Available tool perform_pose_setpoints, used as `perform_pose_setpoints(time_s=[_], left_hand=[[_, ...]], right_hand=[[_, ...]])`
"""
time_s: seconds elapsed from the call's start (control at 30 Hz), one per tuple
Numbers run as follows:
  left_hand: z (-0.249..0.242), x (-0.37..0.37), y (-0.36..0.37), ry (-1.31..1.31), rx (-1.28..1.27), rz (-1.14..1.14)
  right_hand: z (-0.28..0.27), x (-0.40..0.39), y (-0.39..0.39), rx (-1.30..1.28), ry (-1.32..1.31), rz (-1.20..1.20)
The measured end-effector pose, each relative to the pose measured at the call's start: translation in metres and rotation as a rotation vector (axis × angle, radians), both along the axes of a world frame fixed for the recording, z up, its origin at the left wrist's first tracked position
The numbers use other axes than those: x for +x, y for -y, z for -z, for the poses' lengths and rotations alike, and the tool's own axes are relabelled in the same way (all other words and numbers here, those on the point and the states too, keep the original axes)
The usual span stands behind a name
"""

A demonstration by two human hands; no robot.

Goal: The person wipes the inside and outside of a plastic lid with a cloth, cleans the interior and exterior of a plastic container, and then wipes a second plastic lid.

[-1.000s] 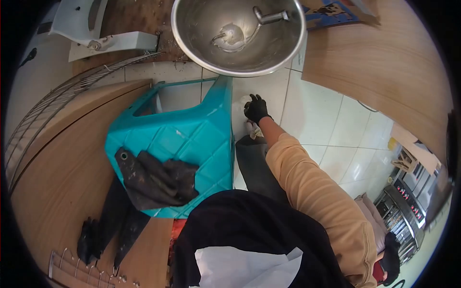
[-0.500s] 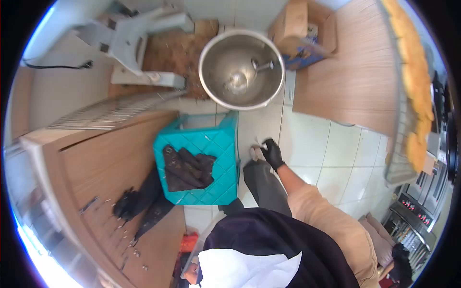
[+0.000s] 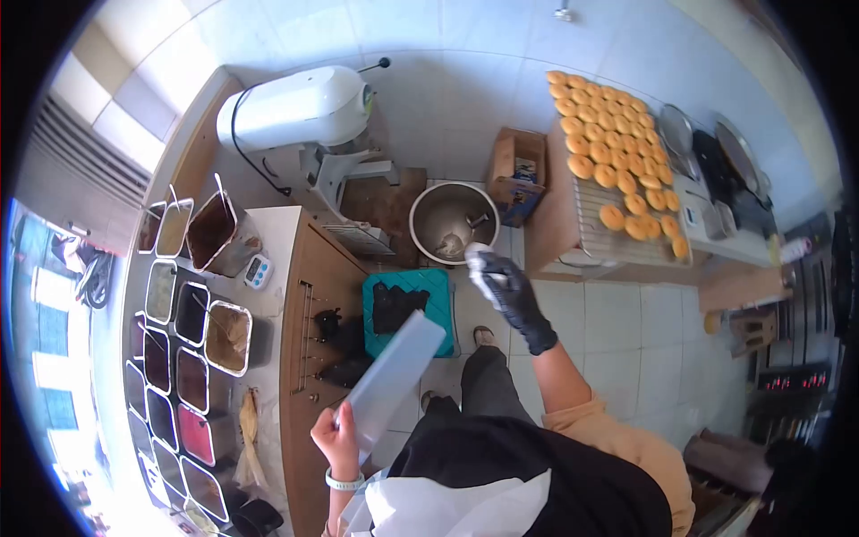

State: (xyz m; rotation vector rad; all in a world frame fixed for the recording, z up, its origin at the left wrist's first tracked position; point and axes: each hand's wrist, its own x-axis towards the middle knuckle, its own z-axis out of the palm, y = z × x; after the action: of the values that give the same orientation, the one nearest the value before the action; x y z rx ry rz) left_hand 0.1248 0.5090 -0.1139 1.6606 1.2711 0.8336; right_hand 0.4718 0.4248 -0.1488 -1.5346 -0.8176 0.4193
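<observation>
My left hand (image 3: 336, 440), bare with a pale band at the wrist, grips the near end of a long translucent plastic container (image 3: 394, 371). The container is tilted, its far end overlapping the teal stool (image 3: 407, 344) in this view. A dark cloth (image 3: 398, 307) lies on the stool. My right hand (image 3: 512, 297), in a black glove, has its fingers closed round a small whitish, shiny object (image 3: 483, 273); I cannot tell what it is. Just beyond that hand stands a steel mixing bowl (image 3: 419, 219) with a metal piece (image 3: 479, 220) and pale residue inside.
A white stand mixer (image 3: 295, 112) stands at the back left. Trays of fillings (image 3: 228, 336) and a timer (image 3: 258, 272) occupy the left counter. Round golden pastries (image 3: 617, 143) cover a wire rack at right. A cardboard box (image 3: 516, 166) sits beside the bowl.
The view has lifted, bringing the counter, mixer and pastries into sight. My left hand has come into view with the container raised. My right hand is higher, nearer the camera.
</observation>
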Motion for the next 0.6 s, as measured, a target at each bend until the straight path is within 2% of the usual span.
perform_pose_setpoints(time_s=[0.03, 0.1, 0.13, 0.17, 0.23, 0.33, 0.37, 0.47, 0.5, 0.6], left_hand=[[-0.006, 0.000, -0.001, 0.080, 0.002, 0.013], [-0.022, 0.007, 0.003, 0.214, 0.018, -0.042], [-0.028, 0.013, 0.003, 0.286, 0.028, -0.074], [-0.034, 0.016, 0.004, 0.312, 0.036, -0.055], [-0.043, 0.018, 0.011, 0.355, 0.046, -0.036], [-0.054, 0.020, 0.022, 0.393, 0.113, -0.032], [-0.064, 0.021, 0.026, 0.439, 0.099, -0.056], [-0.075, 0.017, 0.040, 0.559, 0.065, -0.044], [-0.077, 0.020, 0.046, 0.605, 0.066, -0.031], [-0.084, 0.037, 0.062, 0.616, 0.067, 0.006]], right_hand=[[-0.009, -0.021, -0.005, 0.110, 0.152, -0.069], [-0.040, -0.077, -0.009, 0.107, 0.165, -0.241], [-0.040, -0.100, -0.013, 0.157, 0.454, -0.247], [-0.056, -0.120, -0.013, 0.157, 0.374, -0.369], [-0.064, -0.160, -0.013, 0.180, 0.355, -0.334], [-0.093, -0.193, -0.001, 0.303, 0.600, -0.380], [-0.093, -0.200, 0.005, 0.325, 0.534, -0.409], [-0.092, -0.172, 0.013, 0.383, 0.592, -0.470], [-0.078, -0.155, 0.011, 0.359, 0.354, -0.470], [-0.057, -0.083, 0.016, 0.176, 0.350, -0.230]])
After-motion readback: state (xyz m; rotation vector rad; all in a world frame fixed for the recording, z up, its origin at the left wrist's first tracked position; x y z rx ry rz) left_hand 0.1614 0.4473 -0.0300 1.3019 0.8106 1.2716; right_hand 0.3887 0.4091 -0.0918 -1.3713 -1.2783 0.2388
